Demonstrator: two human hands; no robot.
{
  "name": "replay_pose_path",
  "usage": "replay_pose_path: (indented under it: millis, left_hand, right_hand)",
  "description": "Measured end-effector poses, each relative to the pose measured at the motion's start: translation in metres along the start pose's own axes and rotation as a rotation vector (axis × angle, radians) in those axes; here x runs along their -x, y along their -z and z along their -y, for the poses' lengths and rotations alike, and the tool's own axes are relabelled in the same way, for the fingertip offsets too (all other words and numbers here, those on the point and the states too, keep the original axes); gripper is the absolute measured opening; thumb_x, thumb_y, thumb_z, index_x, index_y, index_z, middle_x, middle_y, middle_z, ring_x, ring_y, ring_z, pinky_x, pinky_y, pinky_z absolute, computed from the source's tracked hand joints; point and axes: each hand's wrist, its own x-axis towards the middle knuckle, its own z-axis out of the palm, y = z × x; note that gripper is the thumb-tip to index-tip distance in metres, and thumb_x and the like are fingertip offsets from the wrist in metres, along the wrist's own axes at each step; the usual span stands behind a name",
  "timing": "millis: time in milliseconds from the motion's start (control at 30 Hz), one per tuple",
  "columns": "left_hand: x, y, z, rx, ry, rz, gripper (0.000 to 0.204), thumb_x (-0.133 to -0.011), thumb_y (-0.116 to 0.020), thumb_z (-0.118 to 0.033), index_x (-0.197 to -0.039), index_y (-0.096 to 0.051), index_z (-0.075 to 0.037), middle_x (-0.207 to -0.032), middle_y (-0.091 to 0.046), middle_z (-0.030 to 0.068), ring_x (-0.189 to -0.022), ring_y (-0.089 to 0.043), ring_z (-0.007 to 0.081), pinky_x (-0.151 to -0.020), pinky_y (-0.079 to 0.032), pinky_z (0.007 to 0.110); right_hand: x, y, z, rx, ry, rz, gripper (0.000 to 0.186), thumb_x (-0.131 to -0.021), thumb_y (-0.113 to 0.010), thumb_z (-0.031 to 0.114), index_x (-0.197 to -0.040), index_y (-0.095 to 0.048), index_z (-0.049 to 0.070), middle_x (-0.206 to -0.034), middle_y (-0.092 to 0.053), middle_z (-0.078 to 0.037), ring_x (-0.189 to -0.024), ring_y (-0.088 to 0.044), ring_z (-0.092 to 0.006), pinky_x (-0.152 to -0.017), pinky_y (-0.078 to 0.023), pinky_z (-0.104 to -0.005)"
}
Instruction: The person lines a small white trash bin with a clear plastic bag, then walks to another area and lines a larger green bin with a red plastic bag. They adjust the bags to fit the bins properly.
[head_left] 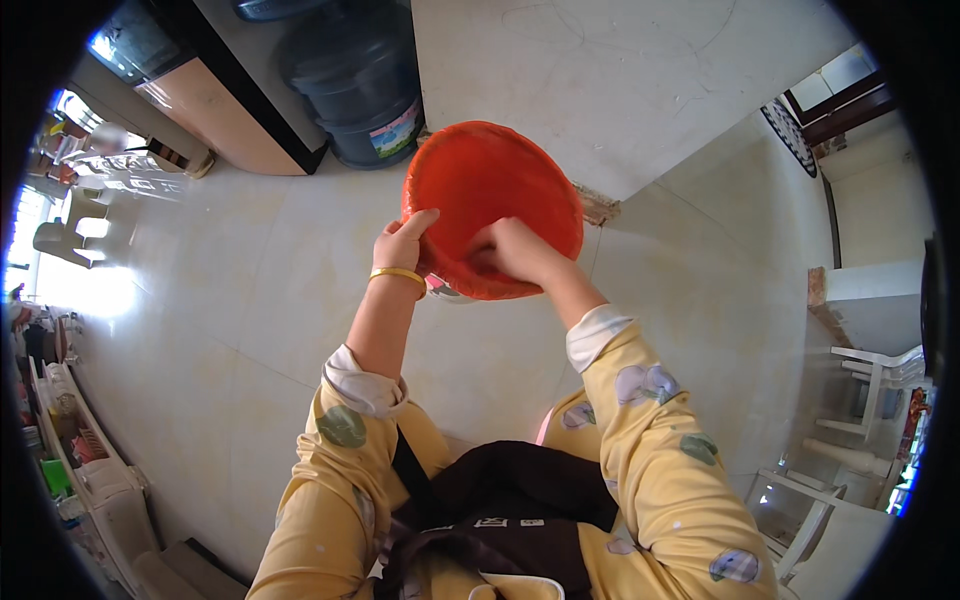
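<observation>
The red tub (pixel 490 175) is in front of us, its left rim clasped in our left hand (pixel 403 243). Our right hand (pixel 518 250) reaches inside, fingers bent, holding what we cannot tell; a water bottle (pixel 350 85) stands far left.

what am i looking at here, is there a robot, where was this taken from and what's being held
There is no robot here: the arms belong to a person with bare hands. The single picture comes from a wide fisheye camera on the person's head, looking down, so straight edges bend near the rim and the forearms, in yellow sleeves, enter from below. The left hand grips the edge of a red open container, thumb over the rim. The right hand reaches inside; its fingertips are hard to see, so I can't tell whether it holds anything. Beyond, on the pale floor, stands a large blue water bottle.
</observation>
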Motion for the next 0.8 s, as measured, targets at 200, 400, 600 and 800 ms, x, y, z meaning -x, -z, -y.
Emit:
replay_pose_path:
  millis: [200,400,600,800]
  left_hand:
    - [-0.022,0.017,-0.007,-0.020,0.019,-0.084,0.046,-0.071,-0.076,-0.030,-0.100,-0.053,-0.001,-0.071,-0.057,0.0075,-0.042,-0.045,0.0135,-0.038,-0.034,0.025]
    - [-0.027,0.015,-0.009,0.130,0.083,-0.105,0.044,-0.073,-0.075,-0.031,-0.097,-0.054,-0.001,-0.066,-0.054,0.0068,-0.041,-0.042,0.0125,-0.038,-0.032,0.024]
    - [-0.041,0.032,-0.008,0.138,0.120,-0.086,0.035,-0.074,-0.074,-0.028,-0.089,-0.056,-0.002,-0.064,-0.051,0.0043,-0.041,-0.038,0.0109,-0.037,-0.030,0.024]
    - [-0.022,0.017,-0.003,-0.047,-0.067,-0.088,0.035,-0.074,-0.073,-0.031,-0.088,-0.059,-0.002,-0.066,-0.054,0.0035,-0.042,-0.042,0.0099,-0.038,-0.032,0.024]
  right_hand:
    - [0.008,0.034,-0.009,0.136,0.107,-0.386,0.014,-0.073,-0.072,0.016,-0.081,-0.069,0.005,-0.074,-0.069,-0.006,-0.063,-0.062,-0.0166,-0.059,-0.047,-0.0305]
    - [0.016,0.043,-0.008,-0.015,0.164,-0.626,0.025,-0.072,-0.076,0.022,-0.070,-0.060,0.004,-0.088,-0.065,-0.011,-0.083,-0.061,-0.0206,-0.070,-0.047,-0.0301]
    - [0.017,0.036,-0.019,-0.526,-0.210,-0.663,0.030,-0.082,-0.065,0.019,-0.103,-0.057,-0.002,-0.108,-0.060,-0.013,-0.097,-0.059,-0.0220,-0.077,-0.049,-0.0342]
    - [0.006,0.032,-0.045,-0.777,-0.369,-0.561,0.030,-0.081,-0.059,0.015,-0.106,-0.058,-0.003,-0.097,-0.064,-0.011,-0.083,-0.063,-0.0239,-0.070,-0.051,-0.0363]
